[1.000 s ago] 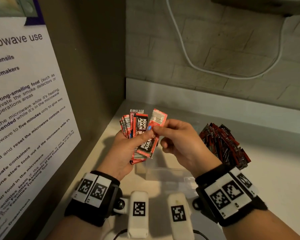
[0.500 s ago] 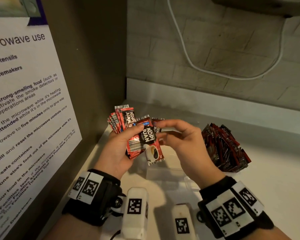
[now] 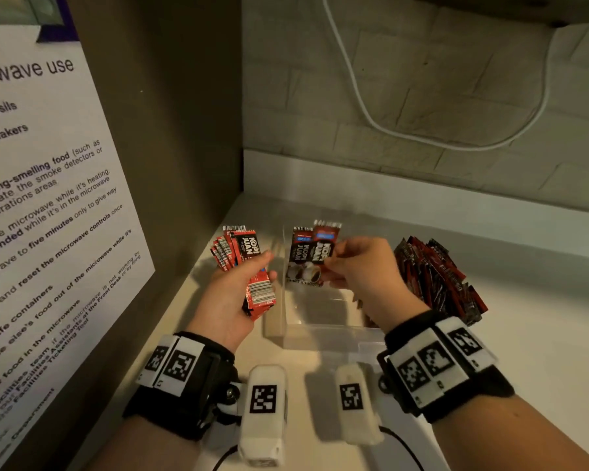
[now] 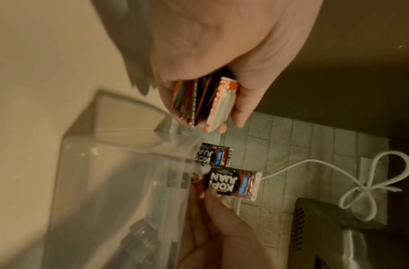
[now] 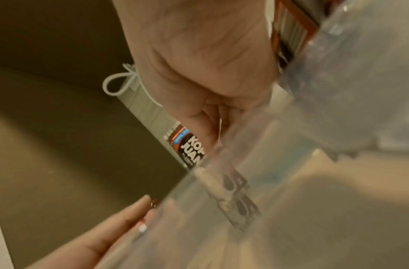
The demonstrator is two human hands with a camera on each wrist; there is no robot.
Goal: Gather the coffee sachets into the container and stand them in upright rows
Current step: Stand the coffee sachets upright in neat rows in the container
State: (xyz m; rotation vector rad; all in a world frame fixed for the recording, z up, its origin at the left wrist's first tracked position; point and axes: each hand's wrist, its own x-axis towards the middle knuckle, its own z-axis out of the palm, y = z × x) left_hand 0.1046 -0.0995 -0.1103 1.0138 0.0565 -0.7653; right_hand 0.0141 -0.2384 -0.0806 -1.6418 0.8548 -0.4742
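Observation:
My left hand [image 3: 252,270] grips a fanned stack of red coffee sachets [image 3: 242,253] at the left of the counter, thumb across the front. In the left wrist view the stack [image 4: 205,103] sits edge-on between thumb and fingers. My right hand [image 3: 337,256] pinches two dark Kopi Juan sachets [image 3: 310,256] upright, their lower ends inside the clear container [image 3: 330,338]. The left wrist view shows both sachets [image 4: 231,183] at the container [image 4: 120,172] rim. A dark red pile of sachets [image 3: 439,277] lies right of my right hand; whether it lies inside the container is unclear.
A brown side panel with a microwave notice [image 3: 48,198] stands close on the left. A white cable [image 3: 388,130] hangs on the brick wall behind. A grey appliance [image 3: 524,8] overhangs the top right. The white counter [image 3: 541,351] extends to the right.
The hands have come apart. My right hand has taken two sachets from the left-hand stack and carried them right and down into the container. The left hand keeps its stack.

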